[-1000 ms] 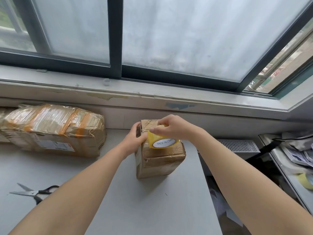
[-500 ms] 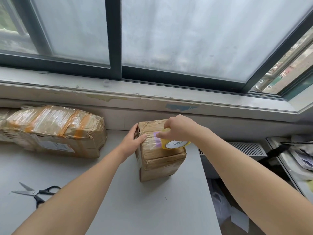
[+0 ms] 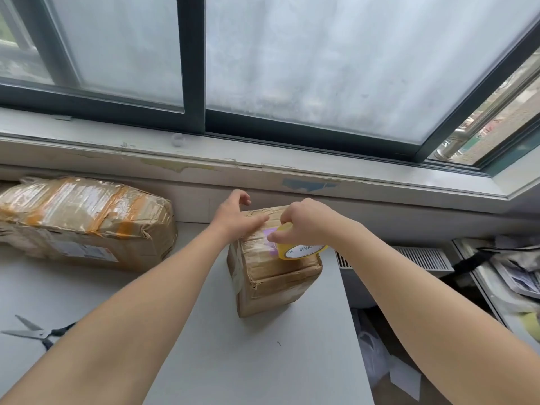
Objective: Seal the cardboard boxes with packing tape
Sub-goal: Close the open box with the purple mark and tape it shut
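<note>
while a big frosted window [image 3: 292, 68] fills the top of the view, a white table [image 3: 233, 361] sits under it. on the left of the table lies a big cardboard box [image 3: 81, 220] wrapped all over in shiny tape. a small cardboard box [image 3: 271, 276] stands near the table's right edge, well apart from the big one. scissors [image 3: 35, 333] lie open near the left side of the table. the left hand [image 3: 233, 217] rests on the top of the small box at its far left corner. its thumb lies straight and flat on the taped top. its other fingers bend loosely past the far edge; i cannot tell if they touch the box. the right hand [image 3: 304, 226] holds a yellow tape roll [image 3: 301, 250], with fingers curled over it and the thumb pinching its side. the roll sits on the box top near the front right edge.
</note>
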`<action>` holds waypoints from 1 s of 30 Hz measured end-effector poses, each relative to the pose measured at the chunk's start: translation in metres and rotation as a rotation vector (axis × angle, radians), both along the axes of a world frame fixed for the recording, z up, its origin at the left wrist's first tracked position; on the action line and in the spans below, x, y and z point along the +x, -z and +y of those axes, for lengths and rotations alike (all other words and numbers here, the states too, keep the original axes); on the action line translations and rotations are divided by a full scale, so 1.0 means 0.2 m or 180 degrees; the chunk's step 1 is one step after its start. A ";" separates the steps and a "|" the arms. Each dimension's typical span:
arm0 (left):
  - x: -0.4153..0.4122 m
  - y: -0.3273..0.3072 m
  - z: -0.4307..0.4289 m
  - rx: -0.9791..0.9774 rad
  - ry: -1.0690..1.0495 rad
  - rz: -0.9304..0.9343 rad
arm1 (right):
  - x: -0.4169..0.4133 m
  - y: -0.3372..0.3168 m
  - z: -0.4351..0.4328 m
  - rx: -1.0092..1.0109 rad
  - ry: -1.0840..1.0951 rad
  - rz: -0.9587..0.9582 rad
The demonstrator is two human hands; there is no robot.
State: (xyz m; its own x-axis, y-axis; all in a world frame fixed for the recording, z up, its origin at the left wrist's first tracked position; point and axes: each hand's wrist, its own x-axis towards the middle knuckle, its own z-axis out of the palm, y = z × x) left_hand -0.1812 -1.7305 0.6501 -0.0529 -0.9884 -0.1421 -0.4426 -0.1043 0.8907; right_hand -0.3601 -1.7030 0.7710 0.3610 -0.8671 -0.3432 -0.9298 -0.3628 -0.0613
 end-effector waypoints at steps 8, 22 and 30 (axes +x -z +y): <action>-0.27 -0.21 -0.18 -0.0466 0.2760 -0.1993 | -0.10 0.04 0.01 0.0183 -0.0111 -0.0504; -0.24 -0.03 -0.16 -0.1113 0.2684 -0.2206 | -0.26 -0.02 -0.06 0.0300 0.0007 -0.0113; -0.25 0.03 -0.17 -0.1397 0.2559 -0.1977 | -0.37 0.01 -0.11 0.0018 -0.0126 0.0493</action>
